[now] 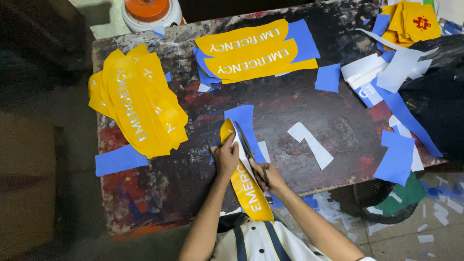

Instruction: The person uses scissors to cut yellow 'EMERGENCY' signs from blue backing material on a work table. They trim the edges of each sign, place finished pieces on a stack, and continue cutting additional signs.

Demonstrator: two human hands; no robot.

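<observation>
My left hand [225, 156] grips the upper part of a curved yellow sticker strip [247, 192] with white lettering and a blue backing sheet [245, 122] behind it. My right hand [267, 176] holds dark scissors [245, 141] whose blades point up along the strip's right edge, next to its white border. The strip hangs down over the table's front edge toward my body.
A dark paint-stained table [193, 169] carries a pile of yellow strips [137, 104] at left, another pile [253, 53] at the back, blue and white offcuts [396, 96] at right, a white scrap [311, 143]. A bin with scraps [401, 200] stands on the floor.
</observation>
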